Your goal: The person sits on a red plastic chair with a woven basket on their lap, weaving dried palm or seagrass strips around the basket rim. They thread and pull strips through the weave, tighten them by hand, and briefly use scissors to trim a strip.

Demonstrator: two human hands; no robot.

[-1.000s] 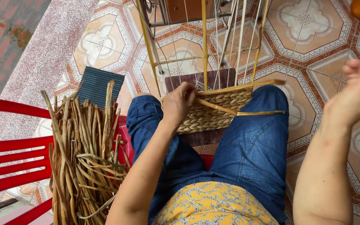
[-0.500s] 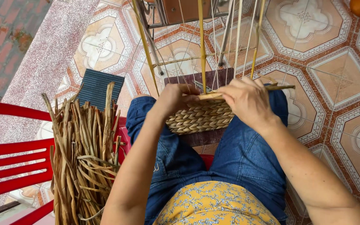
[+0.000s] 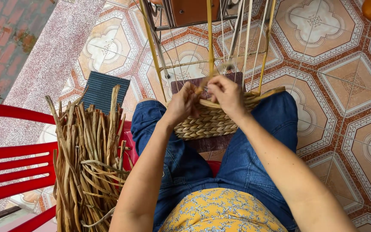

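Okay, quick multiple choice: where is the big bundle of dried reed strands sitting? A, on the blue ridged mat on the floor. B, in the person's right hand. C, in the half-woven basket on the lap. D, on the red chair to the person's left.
D: the bundle of dried strands rests against the red chair at the person's left side, apart from the woven basket that both hands work on.

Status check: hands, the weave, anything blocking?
Left hand and right hand both pinching a fibre strand at the woven basket's rim. Basket on lap. Wire frame uprights close above; nothing blocking.
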